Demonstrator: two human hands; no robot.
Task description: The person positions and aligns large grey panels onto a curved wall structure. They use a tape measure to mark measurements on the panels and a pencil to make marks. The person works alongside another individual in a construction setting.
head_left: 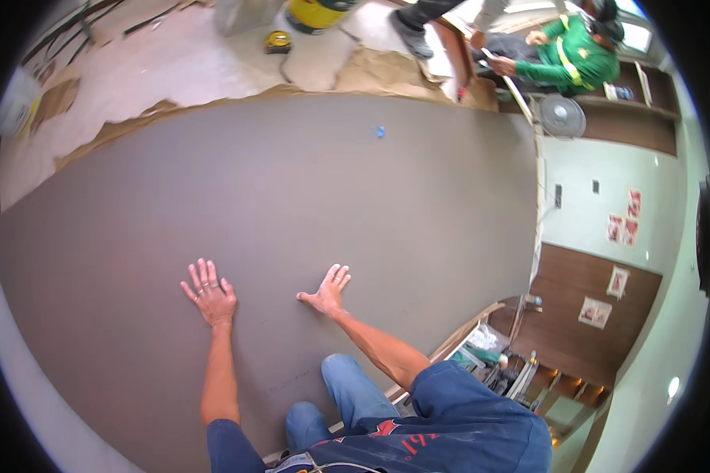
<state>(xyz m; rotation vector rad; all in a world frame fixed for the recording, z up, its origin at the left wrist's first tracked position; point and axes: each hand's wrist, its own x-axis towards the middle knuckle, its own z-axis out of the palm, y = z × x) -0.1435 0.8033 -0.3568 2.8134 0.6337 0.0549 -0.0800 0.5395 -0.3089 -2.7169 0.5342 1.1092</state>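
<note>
A large flat grey panel spreads out in front of me and takes up most of the view. My left hand rests on it with the fingers spread and the palm down. To its right, my right hand is also on the panel, thumb stretched out to the side and fingers extended. Nothing is held in either hand. Both my knees, in blue jeans, are at the panel's near edge. Toward its far side lies a small blue object, too small to make out.
Brown paper lines the far edge. Beyond it are a yellow tape measure and a yellow bucket. A person in a green shirt sits at far right, near a round grey lid. Tools are heaped at near right.
</note>
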